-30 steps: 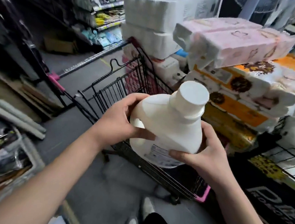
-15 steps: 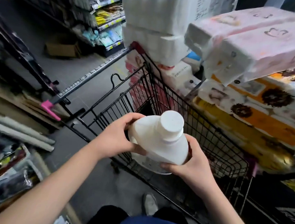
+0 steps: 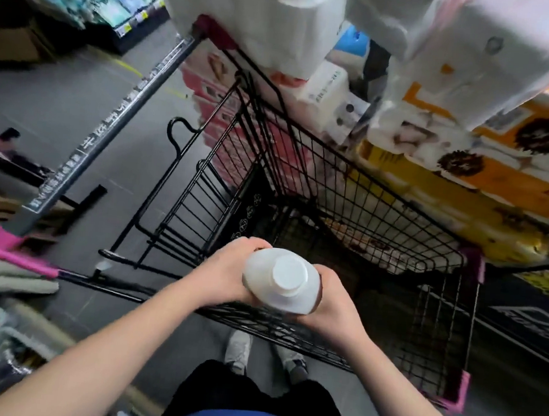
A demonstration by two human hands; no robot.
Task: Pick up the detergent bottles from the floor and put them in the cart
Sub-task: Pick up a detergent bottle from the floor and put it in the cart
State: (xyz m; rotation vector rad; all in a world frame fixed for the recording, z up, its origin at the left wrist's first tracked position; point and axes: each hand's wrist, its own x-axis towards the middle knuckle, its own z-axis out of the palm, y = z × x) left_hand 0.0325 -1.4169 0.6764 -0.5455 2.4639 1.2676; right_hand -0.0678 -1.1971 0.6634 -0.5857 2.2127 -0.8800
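Note:
A white detergent bottle [image 3: 280, 282] with a round white cap stands upright between both my hands, seen from above. My left hand [image 3: 225, 269] grips its left side and my right hand [image 3: 333, 302] grips its right side. The bottle hangs just inside the near rim of a black wire shopping cart [image 3: 361, 178] with pink corner bumpers. The cart's basket looks dark inside; I cannot make out other bottles in it.
Stacked packs of toilet paper and tissue [image 3: 469, 131] crowd the far and right sides of the cart. A cart handle bar with a pink end [image 3: 17, 246] lies at the left. Store shelves [image 3: 118, 2] stand at the upper left. My shoes [image 3: 238, 352] are on the grey floor.
I have leaned over the cart and both hands have lowered the bottle from chest height to just inside the cart's near rim; the bottle now points its cap straight up at me.

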